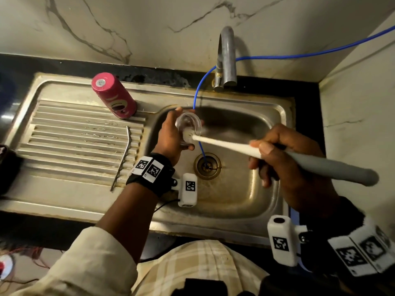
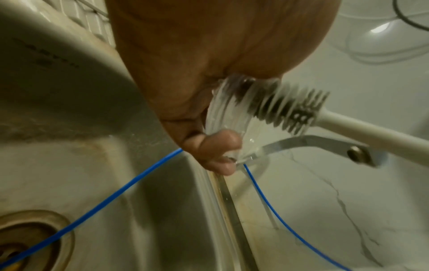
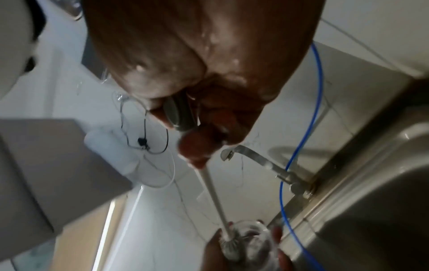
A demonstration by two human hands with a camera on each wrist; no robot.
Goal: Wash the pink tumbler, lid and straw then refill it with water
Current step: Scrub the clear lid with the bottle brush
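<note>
My left hand [image 1: 174, 133] grips the clear round lid [image 1: 188, 123] over the sink basin [image 1: 252, 201]. In the left wrist view the lid [image 2: 223, 113] is pinched between thumb and fingertips [image 2: 218, 146]. My right hand [image 1: 280, 152] holds a long bottle brush [image 1: 224, 144] by its grey handle [image 1: 333, 169]; the bristle head [image 2: 283, 110] presses against the lid's inner face. In the right wrist view the brush shaft [image 3: 214, 198] runs down to the lid [image 3: 250, 243]. The pink tumbler [image 1: 114, 96] stands upside down on the drainboard. A metal straw [image 1: 123, 159] lies on the drainboard ridges.
The steel faucet [image 1: 226, 58] arches over the basin's back edge. A thin blue tube [image 1: 320, 52] runs from the right wall past the faucet down into the drain [image 1: 207, 165]. The ribbed drainboard [image 1: 74, 142] fills the left; a marble wall rises behind.
</note>
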